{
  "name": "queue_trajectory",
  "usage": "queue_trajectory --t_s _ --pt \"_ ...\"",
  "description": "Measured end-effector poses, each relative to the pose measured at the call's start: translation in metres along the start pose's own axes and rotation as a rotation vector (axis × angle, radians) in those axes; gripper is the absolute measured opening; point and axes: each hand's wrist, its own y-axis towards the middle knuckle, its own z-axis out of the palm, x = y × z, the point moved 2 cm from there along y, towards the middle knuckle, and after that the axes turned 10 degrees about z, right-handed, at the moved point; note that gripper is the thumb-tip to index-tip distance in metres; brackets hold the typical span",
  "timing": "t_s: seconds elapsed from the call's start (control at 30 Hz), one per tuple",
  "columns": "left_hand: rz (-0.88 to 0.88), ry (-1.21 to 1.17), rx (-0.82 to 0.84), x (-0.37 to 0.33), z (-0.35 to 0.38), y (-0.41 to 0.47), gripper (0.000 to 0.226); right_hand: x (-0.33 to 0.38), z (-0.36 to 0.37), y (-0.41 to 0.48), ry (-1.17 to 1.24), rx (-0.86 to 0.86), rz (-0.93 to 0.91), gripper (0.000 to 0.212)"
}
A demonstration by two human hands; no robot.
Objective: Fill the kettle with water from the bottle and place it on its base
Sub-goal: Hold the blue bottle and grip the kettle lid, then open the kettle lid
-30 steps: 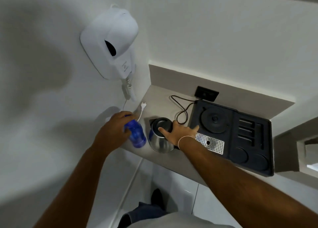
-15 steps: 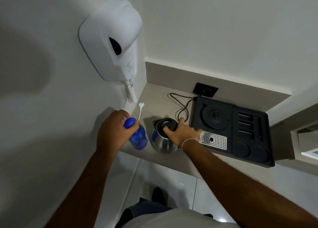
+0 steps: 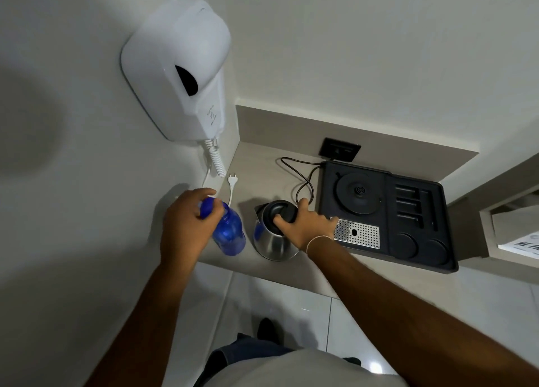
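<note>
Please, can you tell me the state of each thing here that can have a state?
Bottle: upright, cap on, held by left hand.
Kettle: lid shut, off its base, right hand on it.
Base: bare, in the black tray.
White plug: unplugged, lying on the counter.

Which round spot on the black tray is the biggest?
The kettle base, at the tray's back left corner. It is far wider than the two small round hollows at the front.
</note>
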Motion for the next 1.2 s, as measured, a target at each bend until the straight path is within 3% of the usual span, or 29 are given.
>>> queue_trajectory --t_s 0.1,0.17,0.27,0.5,0.6,0.73,0.8,0.93,1.1,1.2 --pt "0.05 0.033 -0.202 0.019 -0.01 -0.013 0.013 0.0 0.0 0.001 0.051 0.008 -0.005 0.083" --pt "0.047 -0.01 -0.228 0.037 -0.003 -0.035 0.012 -0.001 0.001 0.002 0.09 0.001 -0.026 0.078" --pt "-0.027 -0.07 -0.088 0.067 0.025 -0.072 0.024 -0.003 0.004 0.004 0.161 -0.005 -0.065 0.065" --pt "-0.041 0.169 0.264 0.106 0.084 -0.078 0.024 -0.032 0.006 0.003 0.512 0.093 -0.161 0.035" --pt "-0.083 0.205 0.333 0.111 0.096 -0.07 0.018 -0.048 0.004 -0.003 0.672 0.16 -0.174 0.029" --pt "-0.161 0.057 0.301 0.121 0.101 -0.067 0.019 -0.048 0.002 -0.005 0.694 0.179 -0.178 0.027" --pt "-0.201 -0.132 0.296 0.118 0.1 -0.067 0.026 -0.049 0.003 -0.004 0.716 0.184 -0.18 0.026" --pt "-0.237 -0.227 0.288 0.11 0.099 -0.068 0.082 -0.051 0.003 -0.004 0.782 0.185 -0.195 0.037" --pt "-0.343 -0.435 0.196 0.084 0.107 -0.06 0.08 -0.054 0.012 -0.001 0.86 0.162 -0.177 0.046" --pt "-0.3 -0.482 0.132 0.072 0.108 -0.053 0.08 -0.057 0.017 0.002 0.832 0.162 -0.195 0.038"
